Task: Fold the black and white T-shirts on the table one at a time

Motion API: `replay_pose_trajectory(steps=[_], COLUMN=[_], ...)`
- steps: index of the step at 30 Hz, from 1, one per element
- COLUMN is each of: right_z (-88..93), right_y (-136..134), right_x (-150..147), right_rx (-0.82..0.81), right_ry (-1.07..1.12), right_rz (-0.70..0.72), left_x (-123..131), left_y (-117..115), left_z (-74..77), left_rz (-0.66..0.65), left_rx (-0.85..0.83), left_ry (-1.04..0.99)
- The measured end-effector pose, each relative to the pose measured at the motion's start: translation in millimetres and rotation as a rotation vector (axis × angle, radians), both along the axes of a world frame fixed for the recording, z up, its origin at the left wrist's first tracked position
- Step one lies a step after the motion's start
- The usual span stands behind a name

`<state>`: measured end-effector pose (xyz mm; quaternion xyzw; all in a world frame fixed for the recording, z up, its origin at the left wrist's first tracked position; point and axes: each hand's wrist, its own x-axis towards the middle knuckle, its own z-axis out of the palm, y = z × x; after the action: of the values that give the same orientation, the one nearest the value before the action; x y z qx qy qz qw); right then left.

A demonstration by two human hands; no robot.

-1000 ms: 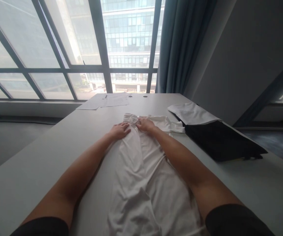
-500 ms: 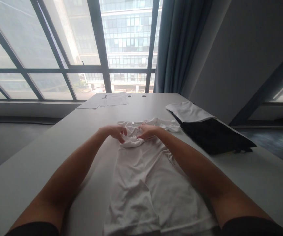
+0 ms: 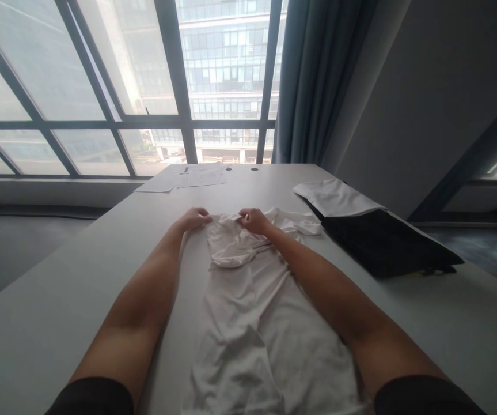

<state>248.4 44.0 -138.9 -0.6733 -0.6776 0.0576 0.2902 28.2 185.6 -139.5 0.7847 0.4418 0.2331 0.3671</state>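
White garment (image 3: 231,311) lies lengthwise on the table (image 3: 79,276), running from the bottom of my view to mid-surface, creased along its body, its far end bunched. In my judgement, sound handling means drawing that far end evenly between both hands, keeping it low, and easing creases outward without dragging the body. Room to move is ample on my left and ahead. It is tighter on my right: a black item (image 3: 390,242) bears a white cloth (image 3: 338,197), and the garment's side piece ends at or just beside it; I cannot confirm contact. Papers (image 3: 200,176) lie ahead, well apart. My left hand (image 3: 194,219) pinches the garment's far left corner; my right hand (image 3: 253,221) pinches the far edge further along.
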Motion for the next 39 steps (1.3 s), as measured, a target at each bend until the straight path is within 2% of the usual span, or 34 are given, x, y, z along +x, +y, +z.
replay_pose_trajectory(steps=[2,5,8,11,15,22,26,29,33,36,39], right_z=[-3.1,-4.2,-5.8,-10.0,-13.9,-8.3,-7.2,-8.8,-11.2,-10.9,-8.2], right_y=[4,8,11,11,6,-1,1,1,-3,-3,-2], right_x=[6,14,23,34,39,25,31,39,42,41,40], right_rx=[0.045,0.083,0.123,0.041,-0.105,-0.091,-0.028,-0.075,-0.166,-0.164,-0.207], right_ry=[0.198,0.502,0.623,0.482,0.213,-0.041,0.045,0.005,-0.088,-0.109,-0.092], right_rz=[-0.06,-0.139,-0.271,-0.409,-0.46,-0.338,-0.501,-0.575,-0.543,-0.516,-0.497], left_x=[2,12,25,34,41,52,50,48,45,40,37], left_y=[1,4,7,8,4,-16,-22,-21,-15,-6,4], left_z=[-6.3,-7.8,-6.9,-10.4,-18.3,-23.1,-26.4,-26.8,-22.5,-19.7,-22.1], left_rz=[0.024,0.077,0.216,0.279,0.221,-0.122,-0.215,-0.182,-0.082,-0.102,-0.089], left_rx=[0.007,0.025,0.122,0.248,0.369,0.487,0.37,0.332,0.227,0.136,0.108], left_ry=[-0.152,-0.382,-0.484,-0.377,-0.139,0.305,0.532,0.544,0.514,0.502,0.333])
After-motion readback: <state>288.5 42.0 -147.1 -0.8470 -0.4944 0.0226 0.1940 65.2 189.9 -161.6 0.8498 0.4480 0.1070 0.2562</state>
